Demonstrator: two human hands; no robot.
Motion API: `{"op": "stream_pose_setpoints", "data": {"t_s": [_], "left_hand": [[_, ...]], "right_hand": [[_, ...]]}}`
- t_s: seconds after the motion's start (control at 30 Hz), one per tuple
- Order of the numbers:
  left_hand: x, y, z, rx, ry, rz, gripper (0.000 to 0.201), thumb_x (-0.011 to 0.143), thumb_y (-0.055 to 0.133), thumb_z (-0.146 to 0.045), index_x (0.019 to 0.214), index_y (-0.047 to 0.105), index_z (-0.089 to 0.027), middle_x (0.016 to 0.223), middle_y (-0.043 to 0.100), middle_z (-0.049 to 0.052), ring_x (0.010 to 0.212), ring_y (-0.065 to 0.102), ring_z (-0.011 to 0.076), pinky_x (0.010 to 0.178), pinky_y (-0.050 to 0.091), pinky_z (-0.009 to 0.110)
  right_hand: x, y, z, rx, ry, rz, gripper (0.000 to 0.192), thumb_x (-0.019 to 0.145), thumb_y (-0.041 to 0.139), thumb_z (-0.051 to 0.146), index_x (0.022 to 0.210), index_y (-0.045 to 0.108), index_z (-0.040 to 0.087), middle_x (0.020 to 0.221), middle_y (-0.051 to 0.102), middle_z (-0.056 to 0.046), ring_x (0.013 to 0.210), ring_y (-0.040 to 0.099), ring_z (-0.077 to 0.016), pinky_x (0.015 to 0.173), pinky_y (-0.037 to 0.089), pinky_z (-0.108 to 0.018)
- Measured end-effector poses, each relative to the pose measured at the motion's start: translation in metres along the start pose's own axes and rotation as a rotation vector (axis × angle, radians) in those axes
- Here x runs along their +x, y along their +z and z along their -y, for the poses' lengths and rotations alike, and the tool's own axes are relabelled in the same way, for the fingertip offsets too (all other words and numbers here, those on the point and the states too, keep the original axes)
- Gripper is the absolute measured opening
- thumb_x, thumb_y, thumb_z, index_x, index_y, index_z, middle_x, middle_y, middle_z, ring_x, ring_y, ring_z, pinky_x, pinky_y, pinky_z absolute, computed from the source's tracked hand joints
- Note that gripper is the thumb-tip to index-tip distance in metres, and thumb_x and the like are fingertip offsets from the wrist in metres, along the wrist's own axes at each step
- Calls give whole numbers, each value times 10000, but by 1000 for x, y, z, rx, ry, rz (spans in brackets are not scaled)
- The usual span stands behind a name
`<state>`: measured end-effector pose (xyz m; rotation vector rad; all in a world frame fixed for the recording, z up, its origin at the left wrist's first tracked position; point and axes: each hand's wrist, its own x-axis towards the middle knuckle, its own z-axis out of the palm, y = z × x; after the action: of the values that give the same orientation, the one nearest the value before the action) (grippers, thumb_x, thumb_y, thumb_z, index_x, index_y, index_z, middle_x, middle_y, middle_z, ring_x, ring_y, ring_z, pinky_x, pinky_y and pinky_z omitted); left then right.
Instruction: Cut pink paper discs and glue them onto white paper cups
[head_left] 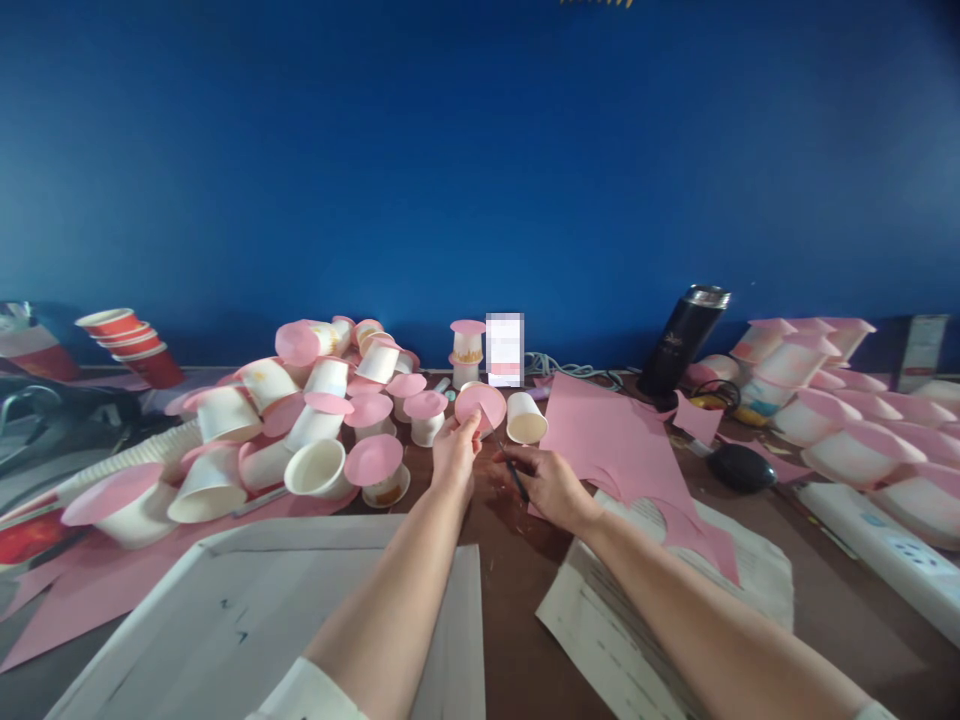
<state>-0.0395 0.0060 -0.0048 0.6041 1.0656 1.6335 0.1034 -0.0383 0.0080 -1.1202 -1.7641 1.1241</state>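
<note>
- White paper sheets (247,610), nearest the camera at 7 o'clock, lie flat on the brown table (517,570).
- Left hand (454,452): fingers pinched shut on a pink paper disc (481,405), held up at 12 o'clock from the wrist.
- Right hand (551,485): fingers curled around a thin dark tool (516,478), resting on the table just right of the left hand.
- Pink paper sheet (607,430), at 2 o'clock from the right hand, with cut-out edges.
- Heap of white cups (300,430) with pink lids, at 10 o'clock.
- Black flask (682,340), at 1 o'clock, leaning.
- Red cups (131,340), far left, stacked.
</note>
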Motion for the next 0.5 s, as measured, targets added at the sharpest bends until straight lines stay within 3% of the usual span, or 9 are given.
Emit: {"op": "stream_pose_setpoints", "data": {"t_s": [0.5], "left_hand": [[2,-2,1,-25,-6,10,360,561,840,-386,723,616,-156,578,546,-32,468,441,36,463,317,177]], "right_hand": [[0,0,0,3,-11,-9,216,800,624,328,919,721,175,780,668,-35,692,583,-169,617,448,-256]]}}
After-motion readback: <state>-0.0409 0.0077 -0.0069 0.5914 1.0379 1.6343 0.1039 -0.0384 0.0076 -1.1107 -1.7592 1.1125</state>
